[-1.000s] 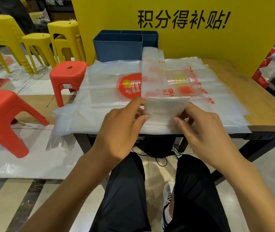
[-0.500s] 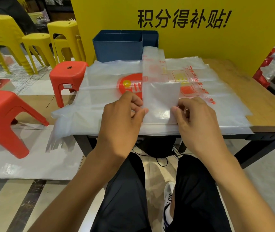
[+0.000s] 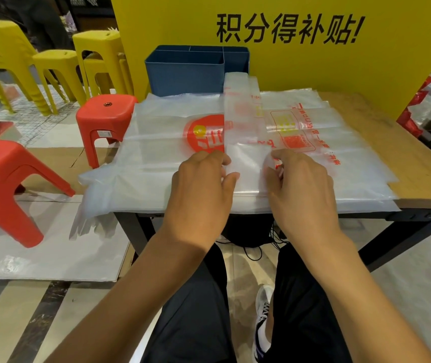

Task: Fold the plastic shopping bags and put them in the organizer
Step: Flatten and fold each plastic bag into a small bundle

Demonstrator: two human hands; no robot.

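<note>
A translucent plastic bag folded into a long narrow strip (image 3: 243,121) lies lengthwise on a stack of flat bags (image 3: 156,142) with red print. Its near end is folded over and lies flat between my hands. My left hand (image 3: 201,179) pinches the strip's left edge with curled fingers. My right hand (image 3: 298,176) pinches the right edge. The blue organizer (image 3: 183,72), with several compartments, stands at the table's far side, just beyond the strip's far end.
The wooden table (image 3: 403,158) shows bare on the right. A yellow board with black characters (image 3: 287,30) stands behind it. Red stools (image 3: 104,119) and yellow stools (image 3: 52,66) stand to the left. Loose bag ends hang off the table's left corner.
The strip's near end, lifted toward me a second ago, has been folded forward and laid down on the strip. Both hands moved forward and down with it.
</note>
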